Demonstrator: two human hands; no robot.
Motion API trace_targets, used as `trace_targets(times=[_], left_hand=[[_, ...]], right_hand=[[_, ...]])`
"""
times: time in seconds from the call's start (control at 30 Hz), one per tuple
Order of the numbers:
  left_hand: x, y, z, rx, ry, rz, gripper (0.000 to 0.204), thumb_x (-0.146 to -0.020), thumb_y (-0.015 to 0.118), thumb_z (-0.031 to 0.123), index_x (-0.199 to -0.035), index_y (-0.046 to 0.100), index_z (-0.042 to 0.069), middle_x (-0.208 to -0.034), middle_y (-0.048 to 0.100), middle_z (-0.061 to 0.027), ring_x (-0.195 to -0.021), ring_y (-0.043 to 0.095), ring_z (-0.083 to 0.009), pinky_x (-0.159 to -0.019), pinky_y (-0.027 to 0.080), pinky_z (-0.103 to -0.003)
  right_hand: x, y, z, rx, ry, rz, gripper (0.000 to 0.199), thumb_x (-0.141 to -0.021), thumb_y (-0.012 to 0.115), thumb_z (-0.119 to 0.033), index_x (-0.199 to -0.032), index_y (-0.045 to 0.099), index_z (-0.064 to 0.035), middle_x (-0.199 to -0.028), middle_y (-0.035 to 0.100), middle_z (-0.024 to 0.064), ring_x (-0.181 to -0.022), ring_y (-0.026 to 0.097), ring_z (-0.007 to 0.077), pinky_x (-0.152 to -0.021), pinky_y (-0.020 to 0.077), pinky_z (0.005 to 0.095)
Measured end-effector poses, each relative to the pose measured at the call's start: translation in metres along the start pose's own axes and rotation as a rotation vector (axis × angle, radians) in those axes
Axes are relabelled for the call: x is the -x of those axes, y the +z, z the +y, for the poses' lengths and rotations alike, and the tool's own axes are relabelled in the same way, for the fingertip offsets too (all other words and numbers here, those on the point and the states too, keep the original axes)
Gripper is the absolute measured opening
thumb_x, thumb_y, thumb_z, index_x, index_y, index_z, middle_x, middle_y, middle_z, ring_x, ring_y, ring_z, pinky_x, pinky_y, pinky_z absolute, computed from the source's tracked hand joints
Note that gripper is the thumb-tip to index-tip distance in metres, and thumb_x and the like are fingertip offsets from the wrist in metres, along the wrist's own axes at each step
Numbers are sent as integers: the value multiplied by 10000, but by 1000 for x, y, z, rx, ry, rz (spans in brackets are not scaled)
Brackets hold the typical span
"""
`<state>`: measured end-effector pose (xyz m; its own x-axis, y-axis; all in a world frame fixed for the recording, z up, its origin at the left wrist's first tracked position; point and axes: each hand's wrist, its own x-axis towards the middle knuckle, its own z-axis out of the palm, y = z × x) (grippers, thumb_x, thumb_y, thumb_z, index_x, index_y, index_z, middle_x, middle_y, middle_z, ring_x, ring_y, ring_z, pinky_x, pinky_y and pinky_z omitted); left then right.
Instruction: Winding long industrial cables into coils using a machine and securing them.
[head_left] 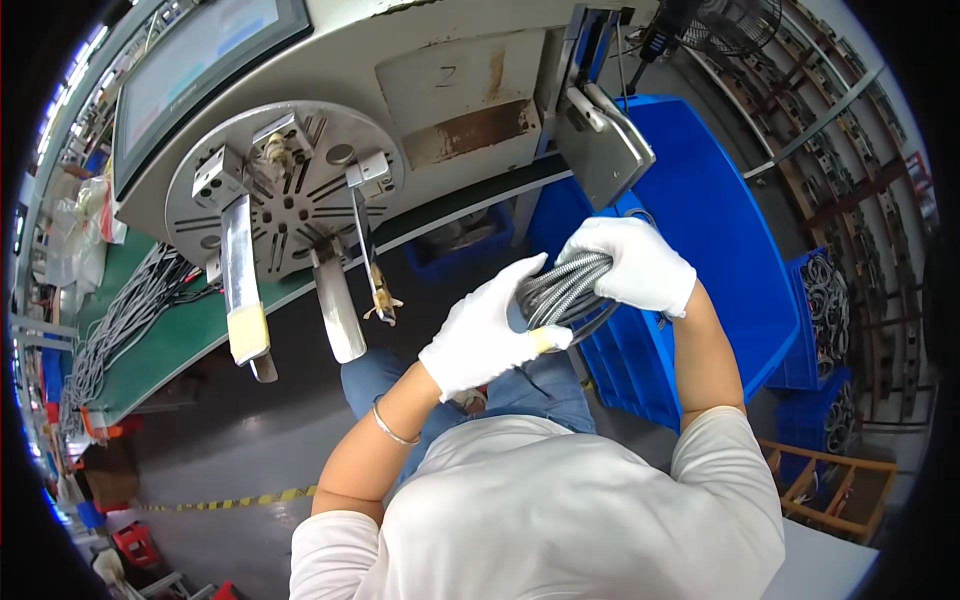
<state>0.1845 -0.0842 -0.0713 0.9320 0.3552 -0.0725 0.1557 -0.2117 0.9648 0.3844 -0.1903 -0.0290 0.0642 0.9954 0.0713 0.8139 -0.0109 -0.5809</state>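
Observation:
A coiled bundle of grey braided cable (pixel 566 288) is held in front of me between both white-gloved hands. My left hand (pixel 490 330) grips the coil's lower left side, with yellow tape showing on a fingertip. Over its upper right side, my right hand (pixel 632 262) is wrapped with the fingers curled. A dark loose end hangs below the coil. To the left stands a round slotted metal disc (pixel 285 215) with flat metal arms; one arm (pixel 240 280) has yellow tape round its end.
Behind my right hand is a large blue bin (pixel 700 220). A flat metal plate (pixel 600 150) hangs above it. Grey cables (pixel 150 300) lie on the green bench (pixel 165 350) at left. A screen (pixel 200 75) and a fan (pixel 735 20) are at the top. Coiled cables fill bins (pixel 822 310) at right.

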Motion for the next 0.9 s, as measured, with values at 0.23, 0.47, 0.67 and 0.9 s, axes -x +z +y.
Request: trace_targets(times=[0.23,0.47,0.67,0.9], left_hand=[[19,-19,-20,-306,162,222,442,-821,680,182,-1189,510,7,-1023,634,-123,-943,613,-198,-837,485,-322],[30,-12,-11,-94,94,214,385,-783,736,184,-1058,544,-4,-866,626,-83,-703,592,-92,-668,492,-240],[41,-42,-6,-78,-235,-86,314,-757,755,186,-938,588,-9,-733,646,-53,-671,613,-102,-617,500,-254],[49,-22,-17,-169,-19,354,349,-755,754,175,-1000,581,-3,-745,662,-90,-690,662,-142,-635,525,-278]], right_hand=[[-6,8,-5,-761,333,-228,242,-690,712,-93,-902,631,-10,-769,591,37,-674,560,115,-599,459,240],[-19,32,-25,-374,36,-281,321,-676,769,-238,-856,617,-19,-626,570,-3,-531,519,81,-499,428,224],[-25,28,-29,-714,339,-493,268,-678,790,-151,-804,596,-17,-585,558,11,-476,496,59,-456,395,206],[-25,52,-34,-455,176,-123,195,-682,738,-41,-795,582,-9,-671,575,6,-600,485,59,-538,416,220]])
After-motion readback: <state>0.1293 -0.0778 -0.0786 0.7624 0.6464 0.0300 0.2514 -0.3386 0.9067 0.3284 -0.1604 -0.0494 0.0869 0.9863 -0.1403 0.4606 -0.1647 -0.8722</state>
